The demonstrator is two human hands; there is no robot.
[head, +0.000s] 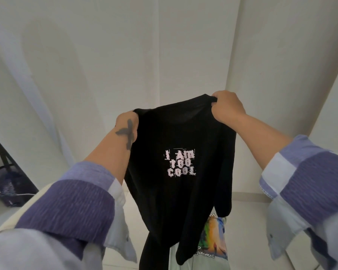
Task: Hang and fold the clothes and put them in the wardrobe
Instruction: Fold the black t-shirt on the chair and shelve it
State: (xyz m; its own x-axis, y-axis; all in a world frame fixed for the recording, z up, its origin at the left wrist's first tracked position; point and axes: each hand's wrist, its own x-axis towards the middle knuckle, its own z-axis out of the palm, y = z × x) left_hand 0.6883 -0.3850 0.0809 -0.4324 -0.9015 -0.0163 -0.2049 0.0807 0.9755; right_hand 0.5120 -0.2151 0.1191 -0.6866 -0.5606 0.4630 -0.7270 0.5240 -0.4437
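black tee (180, 162) held up mid-frame, print facing camera, hem hanging to lower centre over a light tee (213, 248) with a rainbow print. right hand (227, 108) pinches one shoulder seam; left hand (126, 123) grips the other, fingers hidden behind cloth. judgement: level both shoulders, pull the top edge taut, let it hang straight before folding or hanging. no hanger in view.

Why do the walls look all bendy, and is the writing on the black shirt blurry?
In the head view, the wide-angle lens curves the wall edges near the frame's sides; the light is soft and even, without glare; the print on the black T-shirt looks rough but readable, while the sleeves nearest the camera look slightly soft.
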